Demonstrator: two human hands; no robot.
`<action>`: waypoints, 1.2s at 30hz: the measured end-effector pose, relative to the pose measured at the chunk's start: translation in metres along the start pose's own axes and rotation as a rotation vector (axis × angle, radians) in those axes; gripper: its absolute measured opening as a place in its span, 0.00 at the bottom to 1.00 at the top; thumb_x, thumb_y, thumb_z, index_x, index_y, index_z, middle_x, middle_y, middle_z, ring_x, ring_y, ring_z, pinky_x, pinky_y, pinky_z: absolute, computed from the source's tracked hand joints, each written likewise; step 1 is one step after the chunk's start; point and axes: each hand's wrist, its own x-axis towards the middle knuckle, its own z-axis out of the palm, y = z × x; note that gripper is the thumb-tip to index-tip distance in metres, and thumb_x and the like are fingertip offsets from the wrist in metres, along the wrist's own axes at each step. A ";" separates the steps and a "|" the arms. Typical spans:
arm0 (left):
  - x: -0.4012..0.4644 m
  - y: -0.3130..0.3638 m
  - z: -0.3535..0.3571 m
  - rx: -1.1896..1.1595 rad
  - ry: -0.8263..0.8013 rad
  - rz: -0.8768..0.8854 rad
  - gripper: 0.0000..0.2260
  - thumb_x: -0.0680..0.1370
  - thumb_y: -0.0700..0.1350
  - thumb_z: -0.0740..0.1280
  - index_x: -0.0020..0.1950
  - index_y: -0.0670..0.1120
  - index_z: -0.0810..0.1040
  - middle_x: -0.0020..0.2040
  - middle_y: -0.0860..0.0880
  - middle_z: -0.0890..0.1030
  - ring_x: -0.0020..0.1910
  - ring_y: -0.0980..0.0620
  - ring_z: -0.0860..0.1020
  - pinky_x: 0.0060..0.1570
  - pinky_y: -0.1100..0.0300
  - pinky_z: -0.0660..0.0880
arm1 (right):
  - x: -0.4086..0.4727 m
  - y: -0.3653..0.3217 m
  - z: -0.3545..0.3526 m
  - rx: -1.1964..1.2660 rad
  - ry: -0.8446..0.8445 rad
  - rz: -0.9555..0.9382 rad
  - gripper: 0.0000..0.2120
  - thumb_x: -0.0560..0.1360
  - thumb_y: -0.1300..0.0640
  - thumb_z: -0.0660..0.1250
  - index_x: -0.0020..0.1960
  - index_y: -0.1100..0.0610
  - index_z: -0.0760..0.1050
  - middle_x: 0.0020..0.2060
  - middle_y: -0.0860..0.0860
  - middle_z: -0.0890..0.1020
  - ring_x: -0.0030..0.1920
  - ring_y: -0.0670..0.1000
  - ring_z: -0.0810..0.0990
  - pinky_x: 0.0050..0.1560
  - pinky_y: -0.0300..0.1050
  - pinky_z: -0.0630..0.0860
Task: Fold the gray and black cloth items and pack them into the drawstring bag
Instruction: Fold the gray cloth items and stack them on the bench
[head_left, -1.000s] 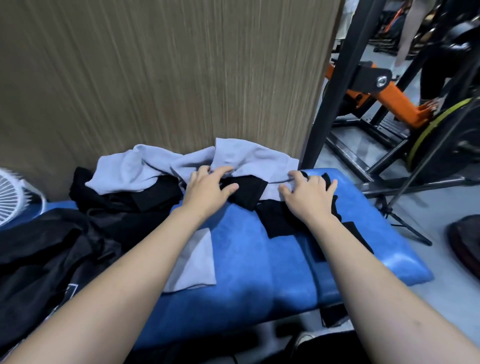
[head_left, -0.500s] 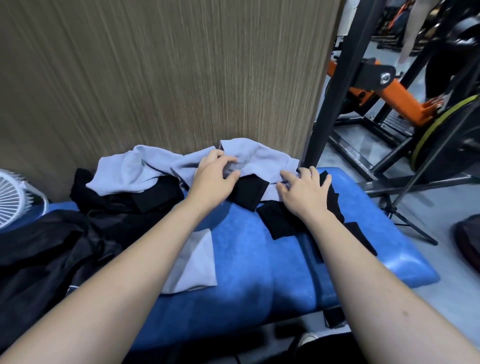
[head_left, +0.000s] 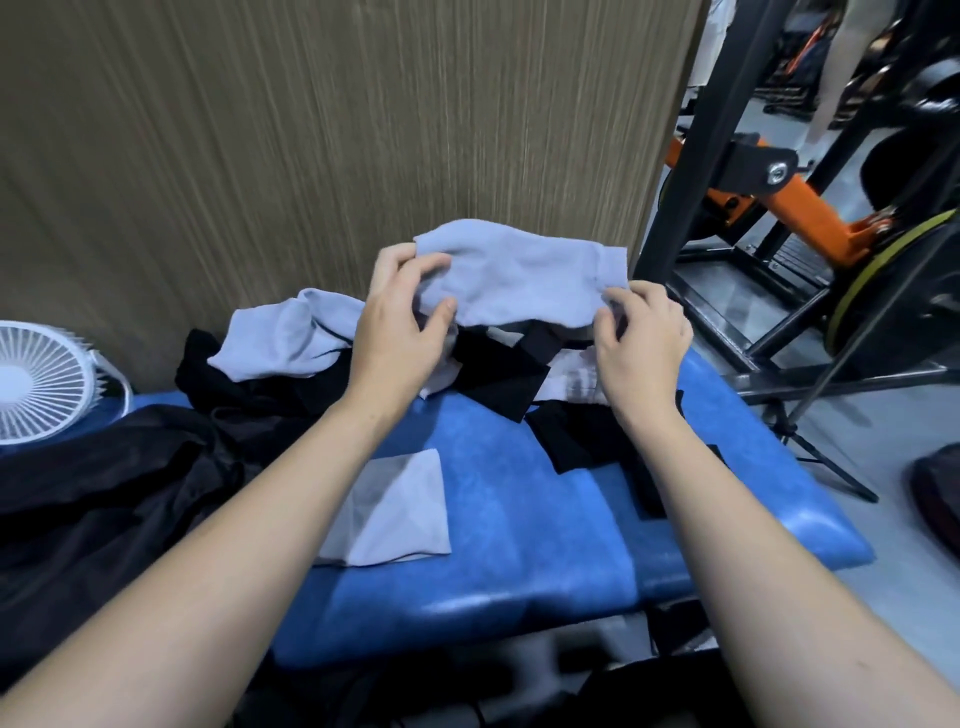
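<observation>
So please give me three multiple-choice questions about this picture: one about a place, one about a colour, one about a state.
1. Where does the small fan stand?
A. far left
B. far right
C. on the floor

2. What colour is the bench pad?
A. red
B. blue
C. green

3. What is happening with the gray cloth?
A. it lies flat and folded
B. both hands hold it up
C. it is in a bag

Answers:
1 A, it shows at the left edge.
2 B, the bare padding is blue.
3 B, the left hand and the right hand each pinch one end, raised above the pile.
</observation>
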 end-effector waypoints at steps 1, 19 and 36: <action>-0.004 0.006 -0.006 -0.014 0.032 0.003 0.15 0.78 0.41 0.67 0.65 0.46 0.75 0.64 0.52 0.68 0.59 0.64 0.71 0.52 0.62 0.74 | -0.001 -0.005 -0.010 0.083 0.024 0.010 0.13 0.78 0.54 0.61 0.56 0.54 0.81 0.58 0.49 0.78 0.59 0.53 0.74 0.67 0.55 0.64; -0.146 -0.001 -0.089 0.097 -0.019 -0.250 0.15 0.72 0.28 0.64 0.47 0.44 0.84 0.44 0.54 0.77 0.33 0.58 0.75 0.40 0.61 0.75 | -0.107 -0.042 -0.067 0.336 -0.727 0.182 0.26 0.65 0.73 0.68 0.56 0.50 0.79 0.51 0.53 0.74 0.38 0.46 0.72 0.32 0.28 0.68; -0.178 -0.040 -0.088 0.414 -0.380 -0.447 0.15 0.80 0.52 0.63 0.67 0.59 0.74 0.58 0.50 0.69 0.60 0.48 0.69 0.61 0.56 0.69 | -0.122 -0.040 -0.056 0.062 -0.899 0.275 0.22 0.67 0.62 0.69 0.57 0.45 0.71 0.41 0.51 0.77 0.39 0.52 0.76 0.38 0.46 0.71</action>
